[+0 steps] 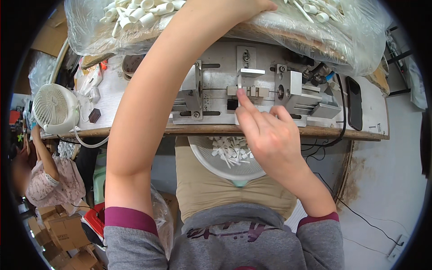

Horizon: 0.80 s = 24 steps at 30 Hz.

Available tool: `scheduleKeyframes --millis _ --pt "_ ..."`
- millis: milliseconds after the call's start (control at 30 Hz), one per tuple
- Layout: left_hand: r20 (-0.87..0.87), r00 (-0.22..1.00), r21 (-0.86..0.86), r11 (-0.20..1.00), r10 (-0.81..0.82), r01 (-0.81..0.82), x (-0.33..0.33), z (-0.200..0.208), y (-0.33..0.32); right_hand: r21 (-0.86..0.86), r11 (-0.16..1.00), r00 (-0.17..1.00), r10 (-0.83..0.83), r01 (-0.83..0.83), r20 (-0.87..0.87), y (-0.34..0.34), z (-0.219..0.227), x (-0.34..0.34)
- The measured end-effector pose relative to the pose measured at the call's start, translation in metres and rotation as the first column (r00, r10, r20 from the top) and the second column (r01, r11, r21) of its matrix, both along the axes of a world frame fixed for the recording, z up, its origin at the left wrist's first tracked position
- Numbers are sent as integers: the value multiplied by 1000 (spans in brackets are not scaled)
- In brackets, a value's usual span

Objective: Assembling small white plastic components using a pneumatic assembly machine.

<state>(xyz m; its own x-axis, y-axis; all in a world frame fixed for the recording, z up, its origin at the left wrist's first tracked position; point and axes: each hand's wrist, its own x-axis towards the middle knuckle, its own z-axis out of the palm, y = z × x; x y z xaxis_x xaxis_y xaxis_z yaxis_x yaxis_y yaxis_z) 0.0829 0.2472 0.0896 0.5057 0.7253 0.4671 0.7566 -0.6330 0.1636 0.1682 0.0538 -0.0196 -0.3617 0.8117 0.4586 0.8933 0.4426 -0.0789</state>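
My left arm stretches forward over the bench, and my left hand (252, 6) rests on a clear plastic bag (189, 22) full of small white plastic tubes at the far edge; its fingers are cut off by the frame. My right hand (265, 130) pinches a small white plastic piece (240, 82) between thumb and forefinger and holds it against the slot of a grey metal fixture (252, 90) on the bench. A white bowl (225, 166) with several white pieces sits on my lap under that hand.
A white desk fan (54, 108) stands at the bench's left end. A black phone (354, 101) lies at the right, with black cables (342, 135) hanging off the wooden bench edge. Another person (45, 175) sits at the lower left beside cardboard boxes (58, 234).
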Motion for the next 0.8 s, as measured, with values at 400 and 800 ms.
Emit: scheduleKeyframes --millis 400,800 --pt "353 870 161 939 -343 305 -66 -22 -78 -64 998 996 26 -20 89 12 28 2" --pt "81 971 -22 974 -224 227 -92 -102 -160 249 894 912 -304 373 -275 174 102 55"
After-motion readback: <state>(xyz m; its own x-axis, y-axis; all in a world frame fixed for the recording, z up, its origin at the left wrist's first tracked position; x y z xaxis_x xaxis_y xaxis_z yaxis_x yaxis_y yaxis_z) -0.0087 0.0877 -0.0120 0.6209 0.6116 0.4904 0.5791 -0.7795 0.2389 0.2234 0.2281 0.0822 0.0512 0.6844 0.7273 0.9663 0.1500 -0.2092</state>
